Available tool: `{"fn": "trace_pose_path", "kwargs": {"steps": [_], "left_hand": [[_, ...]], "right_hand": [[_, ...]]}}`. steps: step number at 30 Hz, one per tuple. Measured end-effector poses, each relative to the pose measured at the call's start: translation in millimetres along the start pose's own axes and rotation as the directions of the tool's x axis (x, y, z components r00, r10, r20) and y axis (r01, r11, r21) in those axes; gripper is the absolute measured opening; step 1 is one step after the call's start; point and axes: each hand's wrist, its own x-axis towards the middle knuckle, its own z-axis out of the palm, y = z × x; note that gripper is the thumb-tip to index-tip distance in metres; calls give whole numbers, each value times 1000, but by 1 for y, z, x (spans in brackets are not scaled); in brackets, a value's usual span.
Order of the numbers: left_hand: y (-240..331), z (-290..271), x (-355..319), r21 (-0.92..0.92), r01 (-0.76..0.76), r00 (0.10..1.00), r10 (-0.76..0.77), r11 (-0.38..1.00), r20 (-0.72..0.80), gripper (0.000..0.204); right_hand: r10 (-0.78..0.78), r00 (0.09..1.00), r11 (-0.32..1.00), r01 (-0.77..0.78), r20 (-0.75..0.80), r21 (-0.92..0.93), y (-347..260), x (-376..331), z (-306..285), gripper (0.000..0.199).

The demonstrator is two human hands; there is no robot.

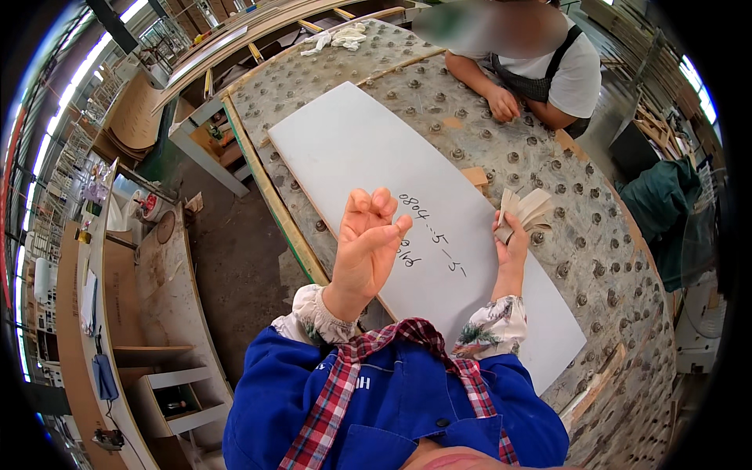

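My left hand is raised over the white panel, palm toward me. Its fingers are half curled and slightly apart, with nothing visible in them. To its right, my right hand is closed around one end of a bundle of thin beige strips, whose loose ends fan out to the upper right. I cannot make out what the strips are made of. The panel is large, flat and pale, with dark handwriting on its face, and it lies under both hands.
The panel rests on a table studded with metal rollers. Across it a person leans on the tabletop. A small wooden block sits by the panel's right edge, and white gloves lie at the far end. Shelving stands at left.
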Motion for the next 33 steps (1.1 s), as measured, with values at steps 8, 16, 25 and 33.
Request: {"fn": "trace_pose_path", "kwargs": {"steps": [8, 16, 25, 33], "left_hand": [[0, -3, -4, 97, 21, 998, -27, 995, 57, 46], [-4, -5, 0, 161, 2, 996, -16, 987, 85, 46], [-10, -8, 1, 217, 5, 996, -24, 976, 86, 41], [-15, -38, 6, 181, 55, 990, -30, 982, -139, 27]], "right_hand": [[16, 1000, 1000, -15, 11, -12, 2, 4, -3, 23], [1, 1000, 1000, -2, 11, 17, 4, 8, -7, 25], [-10, 999, 1000, 11, -30, 22, -1, 2, -4, 27], [-213, 972, 935, 231, 97, -268, 17, 18, -28, 17]]}}
